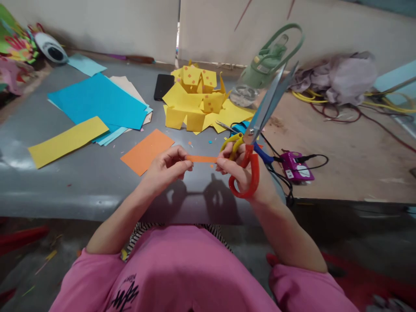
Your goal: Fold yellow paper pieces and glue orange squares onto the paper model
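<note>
A narrow orange paper strip [204, 159] is stretched level between my two hands, just above the grey table. My left hand [170, 167] pinches its left end between thumb and fingers. At the other end, my right hand [238, 167] pinches the strip while red-handled scissors [248, 173] hang on the same hand, blades pointing up and away. An orange paper sheet [147, 151] lies flat behind my left hand. Beyond my right hand are yellow-handled scissors [234, 141], partly hidden by my fingers. Folded yellow paper figures with orange spots [198, 82] stand farther back.
Blue paper sheets [100, 102] and a yellow strip [68, 141] lie on the left. A black phone [164, 87] rests beside the figures. At the right are a green-topped bottle [260, 71], a purple device [296, 166] with cables, and a crumpled cloth [338, 78].
</note>
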`<state>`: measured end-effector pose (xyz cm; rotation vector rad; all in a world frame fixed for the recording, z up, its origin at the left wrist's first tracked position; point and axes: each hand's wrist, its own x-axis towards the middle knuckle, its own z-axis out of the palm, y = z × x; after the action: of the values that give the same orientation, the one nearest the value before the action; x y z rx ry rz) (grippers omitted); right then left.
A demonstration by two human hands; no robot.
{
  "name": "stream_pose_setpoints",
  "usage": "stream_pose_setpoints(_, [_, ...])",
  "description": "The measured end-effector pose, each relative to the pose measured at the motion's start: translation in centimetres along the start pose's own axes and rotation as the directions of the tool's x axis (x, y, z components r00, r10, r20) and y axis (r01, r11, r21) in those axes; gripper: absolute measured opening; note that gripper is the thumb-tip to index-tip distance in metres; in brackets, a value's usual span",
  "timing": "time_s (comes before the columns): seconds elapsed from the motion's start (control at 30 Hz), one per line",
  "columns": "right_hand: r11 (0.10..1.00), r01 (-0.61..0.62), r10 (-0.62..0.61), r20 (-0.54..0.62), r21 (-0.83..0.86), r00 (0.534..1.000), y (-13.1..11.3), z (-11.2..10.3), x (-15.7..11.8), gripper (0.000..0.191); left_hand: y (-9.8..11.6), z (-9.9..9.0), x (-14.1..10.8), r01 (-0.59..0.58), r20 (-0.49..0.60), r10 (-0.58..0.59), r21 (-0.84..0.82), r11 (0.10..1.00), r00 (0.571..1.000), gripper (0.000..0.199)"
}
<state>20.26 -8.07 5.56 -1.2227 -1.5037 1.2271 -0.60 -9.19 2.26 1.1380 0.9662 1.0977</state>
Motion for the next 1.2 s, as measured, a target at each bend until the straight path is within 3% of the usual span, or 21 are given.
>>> stream_pose_setpoints(0.2, [0.996, -0.086, 0.085, 0.095, 0.008, 0.992, 0.0, 0.6, -1.2, 0.029, -0.2, 0.0, 0.3, -0.043, -0.021, 0.042, -0.058, 0.997, 0.999, 0.012])
stream_pose_setpoints(0.53, [0.991, -0.064, 0.064, 0.006, 0.116, 0.998, 0.5, 1.8, -1.5, 0.032, -0.4, 1.9, 0.0, -0.019, -0.061, 0.014, -0.090, 0.996, 0.998, 0.029])
stream_pose_setpoints(0.77, [0.989, -0.107, 0.097, 0.098, 0.100, 0.990, 0.9, 2.5, -1.9, 0.035, 0.1, 2.5, 0.3, -0.014, -0.109, 0.001, -0.112, 0.994, 0.994, 0.029])
stream_pose_setpoints(0.9, [0.983, -0.180, 0.186, 0.234, -0.048, 0.954, 0.6, 1.6, -2.4, 0.045, 0.7, 1.9, 0.3, -0.010, -0.143, 0.000, -0.075, 0.997, 0.990, 0.027])
stream_pose_setpoints(1.03, [0.961, -0.177, 0.242, 0.330, -0.214, 0.912, 0.6, -0.1, -3.0, 0.049, 1.0, 1.1, 0.5, -0.042, -0.208, 0.025, -0.079, 0.996, 0.978, 0.023])
stream_pose_setpoints(1.2, [0.939, -0.203, 0.310, 0.425, -0.278, 0.851, 1.3, -1.3, -3.3, 0.060, 1.2, 0.9, 1.0, -0.048, -0.243, 0.019, -0.112, 0.993, 0.970, 0.023])
